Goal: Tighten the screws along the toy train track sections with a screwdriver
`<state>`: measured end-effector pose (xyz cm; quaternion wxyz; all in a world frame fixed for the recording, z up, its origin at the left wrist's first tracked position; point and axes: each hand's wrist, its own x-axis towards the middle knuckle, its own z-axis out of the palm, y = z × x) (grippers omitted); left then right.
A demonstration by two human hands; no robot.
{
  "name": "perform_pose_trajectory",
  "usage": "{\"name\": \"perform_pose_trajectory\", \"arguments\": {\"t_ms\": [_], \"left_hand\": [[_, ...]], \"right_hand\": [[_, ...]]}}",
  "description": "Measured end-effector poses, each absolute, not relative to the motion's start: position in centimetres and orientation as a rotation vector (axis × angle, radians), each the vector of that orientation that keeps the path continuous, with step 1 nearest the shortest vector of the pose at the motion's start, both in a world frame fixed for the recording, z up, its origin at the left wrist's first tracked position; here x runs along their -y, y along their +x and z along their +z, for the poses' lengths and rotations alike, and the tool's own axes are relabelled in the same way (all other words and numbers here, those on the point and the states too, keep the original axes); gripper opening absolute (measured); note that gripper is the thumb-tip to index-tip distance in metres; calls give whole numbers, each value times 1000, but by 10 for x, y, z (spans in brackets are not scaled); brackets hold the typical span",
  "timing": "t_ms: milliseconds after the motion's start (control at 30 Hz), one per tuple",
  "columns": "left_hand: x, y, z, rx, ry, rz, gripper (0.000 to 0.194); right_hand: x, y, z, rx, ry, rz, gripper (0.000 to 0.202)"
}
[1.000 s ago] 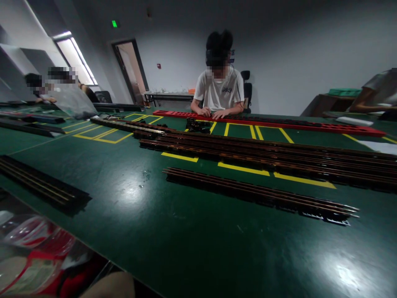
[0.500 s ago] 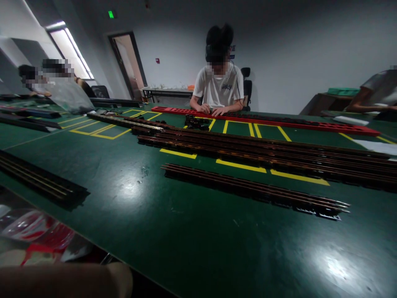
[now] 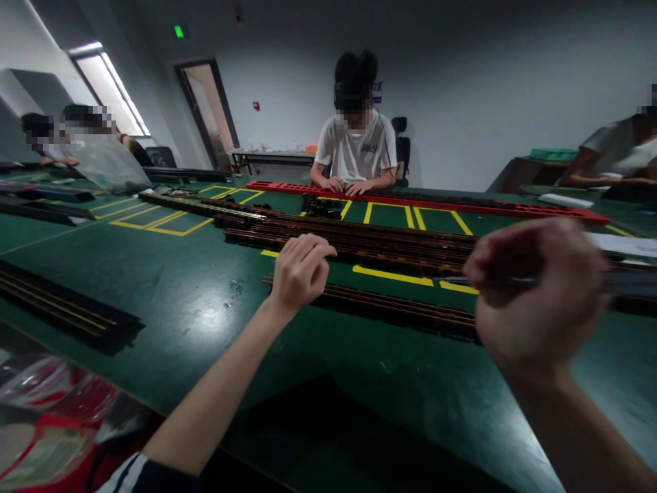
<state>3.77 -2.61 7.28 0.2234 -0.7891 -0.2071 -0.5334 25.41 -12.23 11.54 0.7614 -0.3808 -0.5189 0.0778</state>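
My left hand (image 3: 302, 270) is curled, its fingers bent together and knuckles up, in front of the left part of a long dark strip with copper-coloured rods (image 3: 400, 305). Whatever lies under those fingers, if anything, is hidden. On the right, my right hand (image 3: 538, 294) is raised and blurred, its fingers closed round a slim dark tool (image 3: 629, 282). The tool's thin tip points left, and its exact kind is unclear. Behind both hands lies a wide bundle of similar rodded strips (image 3: 380, 243).
A green table (image 3: 205, 274) carries yellow tape outlines. Another rodded strip (image 3: 66, 305) lies at the left edge. Across the table, a person (image 3: 356, 140) works at a long red tray (image 3: 559, 211). Other people sit at far left and far right. Plastic-wrapped items (image 3: 56, 390) are at lower left.
Both my hands have come into view over the table, the right one with the slim tool. Earlier only a blurred forearm showed at lower left. The view has shifted slightly.
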Motion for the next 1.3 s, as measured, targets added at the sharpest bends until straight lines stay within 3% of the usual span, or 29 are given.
{"name": "perform_pose_trajectory", "arguments": {"t_ms": [200, 367, 767, 1033, 1300], "left_hand": [[-2, 30, 8, 908, -2440, -1078, 23], [0, 20, -4, 1080, -2660, -786, 23], [-1, 20, -10, 1071, -2709, -513, 39], [-2, 21, -10, 1106, -2674, -493, 35], [-2, 21, -10, 1103, -2668, -507, 31]], "right_hand": [[91, 230, 44, 1213, -1107, 440, 54], [80, 224, 14, 1348, -1109, 734, 57], [74, 210, -9, 1305, -1135, 724, 22], [75, 209, -6, 1509, -1137, 475, 26], [71, 206, -12, 1482, -1045, 684, 26]]}}
